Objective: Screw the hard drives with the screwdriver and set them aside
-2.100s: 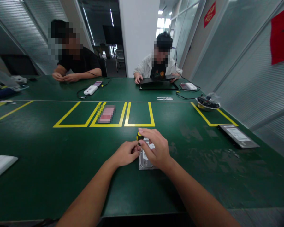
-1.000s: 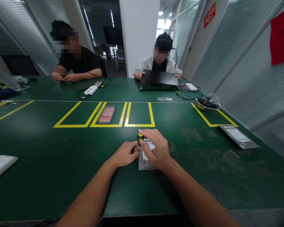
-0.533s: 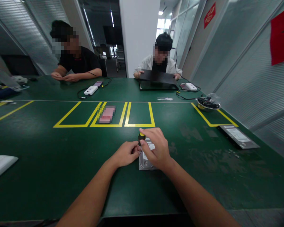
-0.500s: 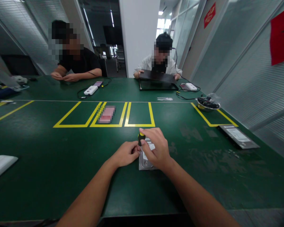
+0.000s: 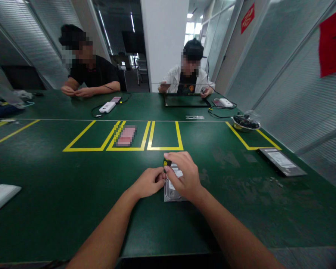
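Note:
A hard drive (image 5: pixel 171 192) with a white label lies on the green table in front of me, partly covered by my right hand (image 5: pixel 186 172). That hand grips the short black-and-yellow handle of a screwdriver (image 5: pixel 167 163), held upright above the drive's left edge. The shaft points down at the drive; its tip is too small to make out. My left hand (image 5: pixel 150 182) rests at the drive's left side, fingers curled closed against its edge, close beside the screwdriver shaft.
Another drive-like metal unit (image 5: pixel 281 161) lies to the right, near small loose bits (image 5: pixel 276 182). A metal bowl (image 5: pixel 246 125) of dark parts stands behind it. Yellow tape frames mark the table. Across sit two people, one by a black-framed panel (image 5: pixel 187 100). A white object (image 5: pixel 1 196) lies left.
The screwdriver handle has turned slightly in my right hand, whose fingers shifted a little. My left hand stays put. The person opposite has tilted the dark panel up to edge-on.

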A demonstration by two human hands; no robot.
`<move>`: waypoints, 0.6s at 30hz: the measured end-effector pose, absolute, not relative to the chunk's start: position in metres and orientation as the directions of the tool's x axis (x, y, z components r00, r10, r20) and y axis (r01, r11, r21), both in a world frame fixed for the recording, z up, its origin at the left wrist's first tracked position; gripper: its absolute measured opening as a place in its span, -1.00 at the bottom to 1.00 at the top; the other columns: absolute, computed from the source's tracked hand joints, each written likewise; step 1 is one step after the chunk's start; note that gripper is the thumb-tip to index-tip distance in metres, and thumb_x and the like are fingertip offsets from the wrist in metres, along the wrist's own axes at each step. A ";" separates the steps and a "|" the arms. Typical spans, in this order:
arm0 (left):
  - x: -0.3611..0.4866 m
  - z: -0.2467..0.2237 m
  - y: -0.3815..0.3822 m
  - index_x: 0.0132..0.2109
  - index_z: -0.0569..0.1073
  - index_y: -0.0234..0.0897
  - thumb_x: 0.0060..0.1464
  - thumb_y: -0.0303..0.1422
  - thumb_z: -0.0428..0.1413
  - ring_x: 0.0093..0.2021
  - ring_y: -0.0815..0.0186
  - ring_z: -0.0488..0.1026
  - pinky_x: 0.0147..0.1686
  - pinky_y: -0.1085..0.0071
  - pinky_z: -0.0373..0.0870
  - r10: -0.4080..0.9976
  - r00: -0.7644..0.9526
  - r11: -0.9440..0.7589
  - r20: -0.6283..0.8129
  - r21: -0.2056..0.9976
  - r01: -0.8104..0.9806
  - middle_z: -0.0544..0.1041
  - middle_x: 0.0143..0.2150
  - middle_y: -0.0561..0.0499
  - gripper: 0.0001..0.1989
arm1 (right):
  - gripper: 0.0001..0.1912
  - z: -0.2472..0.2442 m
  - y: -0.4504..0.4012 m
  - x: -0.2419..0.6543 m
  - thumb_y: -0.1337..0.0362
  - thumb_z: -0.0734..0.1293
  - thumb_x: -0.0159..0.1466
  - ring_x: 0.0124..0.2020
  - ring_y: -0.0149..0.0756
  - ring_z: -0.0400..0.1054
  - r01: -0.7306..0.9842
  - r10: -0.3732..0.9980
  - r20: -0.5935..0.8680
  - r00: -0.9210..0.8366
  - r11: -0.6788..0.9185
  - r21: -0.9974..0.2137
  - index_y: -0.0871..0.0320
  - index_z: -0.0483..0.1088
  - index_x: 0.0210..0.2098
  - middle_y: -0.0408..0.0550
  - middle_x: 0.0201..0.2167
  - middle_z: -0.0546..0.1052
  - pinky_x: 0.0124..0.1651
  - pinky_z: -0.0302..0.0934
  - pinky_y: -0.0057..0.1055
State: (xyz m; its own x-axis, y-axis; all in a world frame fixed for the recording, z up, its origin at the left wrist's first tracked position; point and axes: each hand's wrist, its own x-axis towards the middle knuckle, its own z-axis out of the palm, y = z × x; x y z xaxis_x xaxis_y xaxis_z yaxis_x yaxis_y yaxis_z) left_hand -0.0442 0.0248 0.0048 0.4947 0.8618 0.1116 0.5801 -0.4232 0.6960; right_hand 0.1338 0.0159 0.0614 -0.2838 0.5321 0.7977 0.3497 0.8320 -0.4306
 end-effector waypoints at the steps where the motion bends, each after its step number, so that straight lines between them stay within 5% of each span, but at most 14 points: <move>1: -0.044 0.004 0.025 -0.37 0.34 -0.30 0.08 -0.44 0.04 -0.46 0.38 0.30 -0.44 0.45 0.12 0.860 0.498 -0.428 0.114 0.694 0.579 0.42 -0.46 0.10 -0.94 | -0.58 0.062 0.016 0.134 0.43 0.28 0.24 -0.02 -0.24 0.38 0.342 0.534 0.792 -0.297 0.834 -0.434 0.08 0.32 0.08 -0.02 -0.01 0.51 0.02 0.28 -0.18; 18: -0.044 0.004 0.025 -0.38 0.34 -0.30 0.07 -0.45 0.05 -0.48 0.40 0.29 -0.47 0.45 0.10 0.866 0.488 -0.421 0.109 0.687 0.592 0.39 -0.49 0.12 -0.94 | -0.59 0.062 0.016 0.134 0.41 0.27 0.26 -0.01 -0.24 0.37 0.336 0.543 0.779 -0.315 0.831 -0.443 0.04 0.31 0.10 -0.03 -0.02 0.50 0.03 0.29 -0.15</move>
